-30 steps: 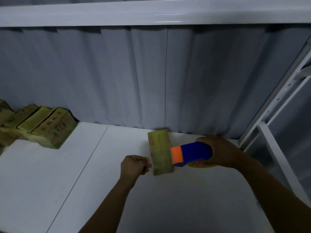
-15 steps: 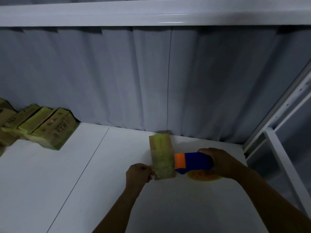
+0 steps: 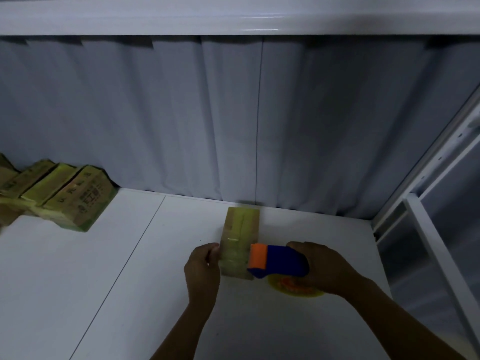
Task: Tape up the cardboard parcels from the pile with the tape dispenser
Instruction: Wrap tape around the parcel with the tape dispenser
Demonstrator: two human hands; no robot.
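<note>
Worktop (image 3: 78,281), mid-frame: left hand (image 3: 202,268) grips parcel (image 3: 241,229) edge; right hand (image 3: 324,266) fingers wrap tape dispenser (image 3: 280,261). Taping step; next, draw tape along seam.

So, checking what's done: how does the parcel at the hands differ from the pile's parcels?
The parcel lies alone, flat; the pile's parcels lean overlapped at the far left. The left hand holds the parcel while the right hand holds the tape dispenser at it; the pile's parcels are untouched. Both are yellowish cardboard.
</note>
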